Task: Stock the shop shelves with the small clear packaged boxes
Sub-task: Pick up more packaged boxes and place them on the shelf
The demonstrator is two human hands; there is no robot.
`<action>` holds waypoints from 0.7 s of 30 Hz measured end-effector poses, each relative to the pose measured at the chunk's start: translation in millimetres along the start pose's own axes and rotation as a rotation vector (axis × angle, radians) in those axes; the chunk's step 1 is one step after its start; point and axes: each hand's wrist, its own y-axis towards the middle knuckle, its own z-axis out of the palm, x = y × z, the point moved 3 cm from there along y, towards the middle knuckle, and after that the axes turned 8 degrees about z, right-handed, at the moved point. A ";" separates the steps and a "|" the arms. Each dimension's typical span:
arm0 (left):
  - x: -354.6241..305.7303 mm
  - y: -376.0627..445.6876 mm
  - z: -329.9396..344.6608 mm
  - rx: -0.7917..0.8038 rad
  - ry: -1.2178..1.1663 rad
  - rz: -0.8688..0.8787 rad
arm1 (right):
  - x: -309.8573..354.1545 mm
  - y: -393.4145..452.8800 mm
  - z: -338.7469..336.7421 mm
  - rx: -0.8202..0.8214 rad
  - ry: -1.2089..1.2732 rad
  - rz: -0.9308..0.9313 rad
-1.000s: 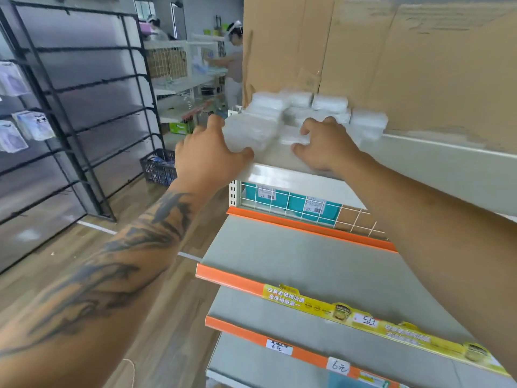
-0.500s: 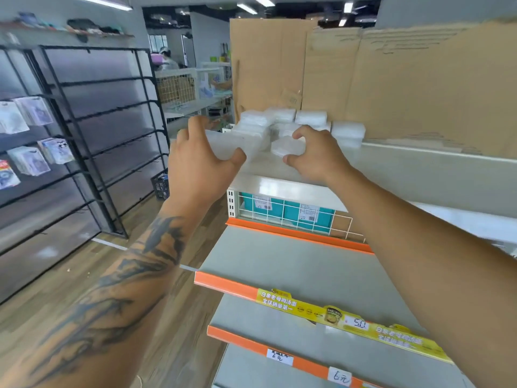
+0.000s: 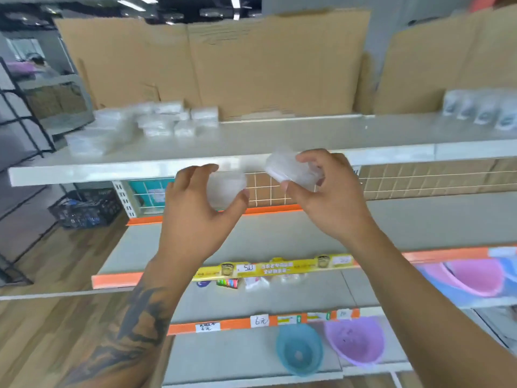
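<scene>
Left hand (image 3: 195,219) gripped one clear box (image 3: 226,189); right hand (image 3: 330,197) pinched another box (image 3: 291,170). Both were held just below the top shelf (image 3: 279,141) edge. More boxes (image 3: 156,121) were stacked at ten o'clock.

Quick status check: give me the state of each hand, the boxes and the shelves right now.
Left hand: grips a clear box, below the top shelf edge.
Right hand: grips a second clear box, at the shelf edge.
Stocked clear boxes: piled at the top shelf's left end.
Top shelf: bare in the middle.
Blue bowl: on the lowest shelf, beside a purple bowl.
</scene>
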 end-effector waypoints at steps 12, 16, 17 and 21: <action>-184.2 -124.0 165.2 0.341 -0.251 0.193 | -160.4 -170.9 -206.7 -0.323 -0.127 0.313; -224.3 -159.1 203.9 0.474 -0.287 0.186 | -201.8 -219.3 -233.7 -0.412 -0.117 0.423; -235.0 -165.2 211.4 0.490 -0.308 0.189 | -210.3 -228.8 -238.7 -0.442 -0.115 0.440; -277.0 -178.4 242.4 0.530 -0.388 0.227 | -244.4 -253.8 -258.7 -0.541 -0.145 0.502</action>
